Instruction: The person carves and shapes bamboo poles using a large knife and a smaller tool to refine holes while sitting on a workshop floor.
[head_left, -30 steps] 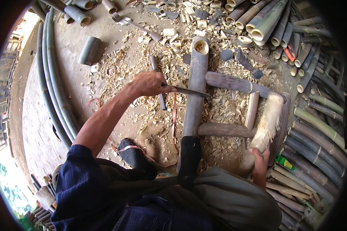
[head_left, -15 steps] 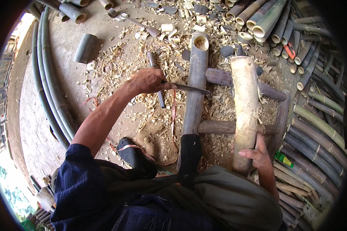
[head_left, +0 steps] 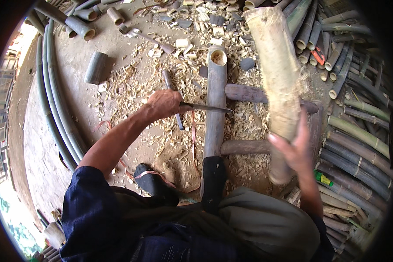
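Observation:
My left hand (head_left: 165, 104) is closed round a knife's handle. The narrow dark blade of the knife (head_left: 207, 107) points right and lies across the upright bamboo tube of a wooden frame (head_left: 215, 98). On the right, a thick pale peeled log (head_left: 277, 70) stands lifted over the frame's crossbars, with frayed fibres along its right side. My right hand (head_left: 294, 148), smeared by motion, has its thumb and fingers about the log's lower part. A chisel-like tool with a ribbed handle (head_left: 167, 80) lies on the floor beside my left hand.
Wood shavings (head_left: 135, 85) cover the floor. Stacked bamboo poles (head_left: 358, 163) line the right side, with a red-handled tool (head_left: 318, 55) among them. Long bent poles (head_left: 59, 91) and a short bamboo piece (head_left: 96, 67) lie left. A pink strip (head_left: 193, 135) trails near my dark-covered feet (head_left: 214, 179).
The log has risen and tilted, its upper end now farther away and nearer the camera. My right hand has moved up with it. My left hand and the knife have hardly shifted.

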Demonstrator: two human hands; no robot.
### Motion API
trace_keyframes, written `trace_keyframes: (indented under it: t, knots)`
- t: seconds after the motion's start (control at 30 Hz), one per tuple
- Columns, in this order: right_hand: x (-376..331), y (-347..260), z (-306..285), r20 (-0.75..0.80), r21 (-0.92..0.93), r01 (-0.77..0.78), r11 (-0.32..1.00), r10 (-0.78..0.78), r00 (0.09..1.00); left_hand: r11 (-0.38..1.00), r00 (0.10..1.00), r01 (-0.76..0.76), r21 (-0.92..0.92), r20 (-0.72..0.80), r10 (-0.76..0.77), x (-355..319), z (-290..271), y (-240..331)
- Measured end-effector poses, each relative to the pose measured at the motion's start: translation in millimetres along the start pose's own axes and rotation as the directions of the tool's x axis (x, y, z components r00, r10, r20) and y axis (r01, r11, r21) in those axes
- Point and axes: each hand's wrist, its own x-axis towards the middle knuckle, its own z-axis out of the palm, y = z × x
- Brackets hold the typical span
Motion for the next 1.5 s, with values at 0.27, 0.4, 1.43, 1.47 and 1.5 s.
trace_keyframes:
  t: [0.27, 0.4, 1.43, 1.47, 1.5]
  knots:
    - [80, -11, -12, 0.409, -0.431, -0.164, 0.888, 0.354, 0.841, 1.0, 0.996, 0.007, -0.006, 0.092, -0.007, 6, 7, -13]
    - [88, -75, -22, 0.059, -0.097, 0.001, 0.995, 0.005, 0.998, 0.998, 0.994, -0.009, -0.057, 0.11, 0.015, 8, 10, -20]
    - [35, 11, -24, 0.28, 0.38, -0.483, 0.789, 0.399, 0.873, 0.949, 0.977, -0.179, 0.261, 0.163, 0.14, 36, -44, 16]
    - [23, 21, -23, 0.251, 0.415, -0.499, 0.761, 0.431, 0.867, 0.919, 0.987, -0.162, 0.358, 0.059, 0.151, 31, -47, 33]
    - [14, 29, -21, 0.228, 0.454, -0.509, 0.732, 0.457, 0.86, 0.881, 0.985, -0.128, 0.455, -0.044, 0.166, 22, -46, 42]
